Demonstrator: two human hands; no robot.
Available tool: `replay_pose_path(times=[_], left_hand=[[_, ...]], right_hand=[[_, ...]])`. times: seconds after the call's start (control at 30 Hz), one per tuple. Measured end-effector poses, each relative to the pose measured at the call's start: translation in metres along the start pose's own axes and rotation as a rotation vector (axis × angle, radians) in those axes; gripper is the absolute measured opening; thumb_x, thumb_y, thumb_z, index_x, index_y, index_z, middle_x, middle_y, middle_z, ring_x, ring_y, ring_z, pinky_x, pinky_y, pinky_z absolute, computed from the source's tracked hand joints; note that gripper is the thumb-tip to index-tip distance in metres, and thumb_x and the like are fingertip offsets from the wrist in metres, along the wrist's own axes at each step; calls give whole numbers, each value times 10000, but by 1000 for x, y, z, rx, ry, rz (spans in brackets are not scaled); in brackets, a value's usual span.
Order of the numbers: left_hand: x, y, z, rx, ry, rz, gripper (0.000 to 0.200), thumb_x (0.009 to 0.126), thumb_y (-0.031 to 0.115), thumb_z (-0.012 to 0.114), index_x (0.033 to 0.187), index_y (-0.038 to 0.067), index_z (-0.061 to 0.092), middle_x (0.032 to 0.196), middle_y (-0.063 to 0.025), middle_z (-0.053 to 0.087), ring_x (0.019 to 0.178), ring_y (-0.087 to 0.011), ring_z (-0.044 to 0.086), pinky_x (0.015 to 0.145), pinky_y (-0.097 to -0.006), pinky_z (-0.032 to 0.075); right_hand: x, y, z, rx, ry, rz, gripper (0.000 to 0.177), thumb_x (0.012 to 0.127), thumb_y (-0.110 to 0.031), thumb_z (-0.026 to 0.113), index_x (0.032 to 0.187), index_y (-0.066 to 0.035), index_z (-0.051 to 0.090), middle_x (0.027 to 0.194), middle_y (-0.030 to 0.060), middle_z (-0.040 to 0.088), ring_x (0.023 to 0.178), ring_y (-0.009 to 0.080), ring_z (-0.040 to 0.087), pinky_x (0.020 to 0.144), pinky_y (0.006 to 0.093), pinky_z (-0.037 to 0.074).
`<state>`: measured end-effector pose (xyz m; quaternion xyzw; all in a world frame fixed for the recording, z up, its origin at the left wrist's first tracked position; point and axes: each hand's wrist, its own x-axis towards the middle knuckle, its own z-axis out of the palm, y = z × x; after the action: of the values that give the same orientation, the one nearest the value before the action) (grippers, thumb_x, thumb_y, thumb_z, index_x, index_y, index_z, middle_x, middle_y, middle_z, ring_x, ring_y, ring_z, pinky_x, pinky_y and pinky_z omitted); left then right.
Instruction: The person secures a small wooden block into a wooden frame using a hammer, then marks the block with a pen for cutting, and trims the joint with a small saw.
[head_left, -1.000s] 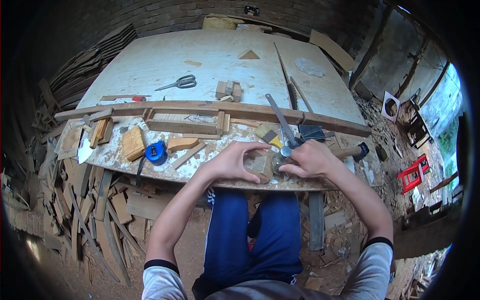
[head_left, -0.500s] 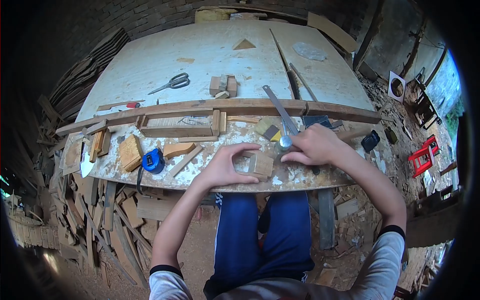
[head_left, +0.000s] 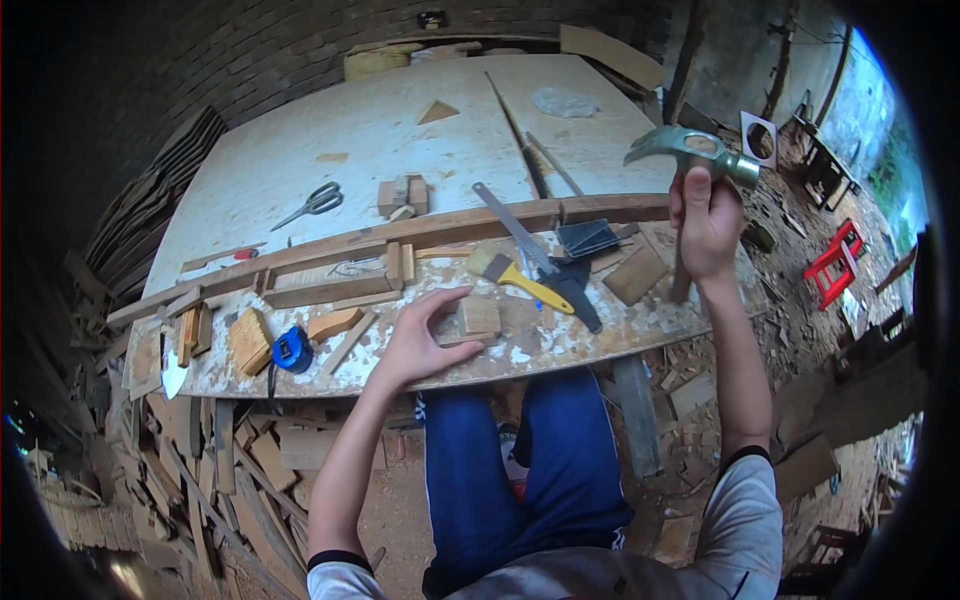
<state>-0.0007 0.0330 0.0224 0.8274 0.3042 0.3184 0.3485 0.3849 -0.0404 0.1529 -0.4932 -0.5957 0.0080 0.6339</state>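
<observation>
A claw hammer (head_left: pixel 700 150) is raised above the right end of the bench, with my right hand (head_left: pixel 712 215) wrapped round its handle just below the head. On the near edge of the bench, my left hand (head_left: pixel 420 335) curves round a small wooden block (head_left: pixel 480 317), its thumb along the near side and its fingers at the far side. A yellow-handled brush (head_left: pixel 525 285) lies to the right of the block. Beside it are a metal ruler (head_left: pixel 515 228) and a dark flat tool (head_left: pixel 575 290).
A long wooden beam (head_left: pixel 455 222) crosses the bench. Scissors (head_left: pixel 315 202) and stacked small blocks (head_left: pixel 403 195) lie beyond it. To the left sit a blue tape measure (head_left: pixel 292 350) and wood offcuts (head_left: pixel 250 340). A red stool (head_left: pixel 835 263) stands at the right.
My right hand has lifted the hammer up and to the right, away from the block. My left hand stays round the block. The camera view has shifted.
</observation>
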Motion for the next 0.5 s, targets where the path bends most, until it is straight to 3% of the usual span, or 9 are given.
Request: replay_pose_path(times=[0.1,0.3,0.5], left_hand=[[0,-1,2,-16,-3,-20,765,781,276,976,1452,62,676,1320,-149,743,1233,-267,721,1101,-388,551],[-1,2,3,-13,5,-34,759,769,246,989,1443,63,691,1291,-115,755,1201,-204,715,1085,-363,544],[-1,4,2,11,-5,-27,756,781,282,974,1445,66,683,1311,-147,746,1197,-253,725,1077,-380,557]], right_hand=[[4,18,-7,201,113,86,475,1181,-466,524,1037,-21,611,783,-2,571,628,74,527,574,236,442],[-12,39,-27,168,225,58,359,1192,-344,532,1147,6,599,818,6,578,658,74,548,591,238,469],[-66,82,-25,135,81,237,262,1175,-278,554,1225,-21,580,817,2,566,627,70,527,563,239,445]])
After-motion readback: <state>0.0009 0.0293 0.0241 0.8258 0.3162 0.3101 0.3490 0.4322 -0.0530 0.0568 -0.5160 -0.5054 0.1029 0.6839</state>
